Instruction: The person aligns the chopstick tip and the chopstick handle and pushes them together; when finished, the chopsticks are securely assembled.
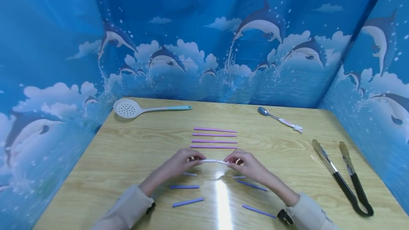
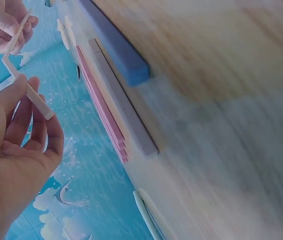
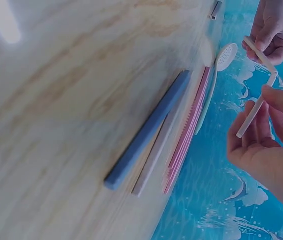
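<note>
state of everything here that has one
Thin white stick: kinked; snapped or not, unclear
Left hand: pinching white stick
Right hand: pinching white stick
Black-handled metal tongs: open
Four long pink sticks: straight, side by side
Four short blue sticks: lying apart
Two short pale sticks: partly hidden
White skimmer, turquoise handle: lying flat
Metal spoon, white handle: lying flat

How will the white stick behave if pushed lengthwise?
Probably folds mid-length: the white stick already kinks there, between left hand and right hand. Either side seems stiff, since both run straight. Likely light, as pinch grips alone hold it up.
</note>
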The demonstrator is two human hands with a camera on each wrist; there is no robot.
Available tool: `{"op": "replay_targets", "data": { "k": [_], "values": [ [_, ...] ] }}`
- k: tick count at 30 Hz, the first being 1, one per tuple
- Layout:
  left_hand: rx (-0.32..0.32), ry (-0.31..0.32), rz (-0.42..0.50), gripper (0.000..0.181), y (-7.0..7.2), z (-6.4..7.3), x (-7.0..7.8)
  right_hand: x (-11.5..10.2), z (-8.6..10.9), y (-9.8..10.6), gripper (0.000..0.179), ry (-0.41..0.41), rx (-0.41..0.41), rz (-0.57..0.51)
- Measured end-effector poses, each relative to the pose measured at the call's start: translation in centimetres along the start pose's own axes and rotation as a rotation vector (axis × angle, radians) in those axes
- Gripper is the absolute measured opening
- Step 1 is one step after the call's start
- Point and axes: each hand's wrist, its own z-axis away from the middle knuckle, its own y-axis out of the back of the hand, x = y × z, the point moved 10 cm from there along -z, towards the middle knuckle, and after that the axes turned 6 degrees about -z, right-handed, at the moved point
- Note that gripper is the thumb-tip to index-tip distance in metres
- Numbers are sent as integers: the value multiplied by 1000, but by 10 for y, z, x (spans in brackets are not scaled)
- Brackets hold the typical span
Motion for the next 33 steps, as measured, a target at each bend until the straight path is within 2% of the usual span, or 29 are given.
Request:
{"op": "replay_targets", "data": {
  "k": [7,12,21,29,33],
  "values": [
    [9,7,1,15,1,0,-2,-1,0,1,11,-6,19,5],
    [15,3,-1,15,2,0,0,-3,0,1,11,20,16,-9],
    [55,-45,-41,16,3,1,5,-5,0,7,13,57,56,12],
    [90,-90,-28,15,5,2,7,-2,0,7,13,31,73,2],
    [74,-66,-25,17,4,2,6,0,0,7,14,1,79,11]
  ]
}}
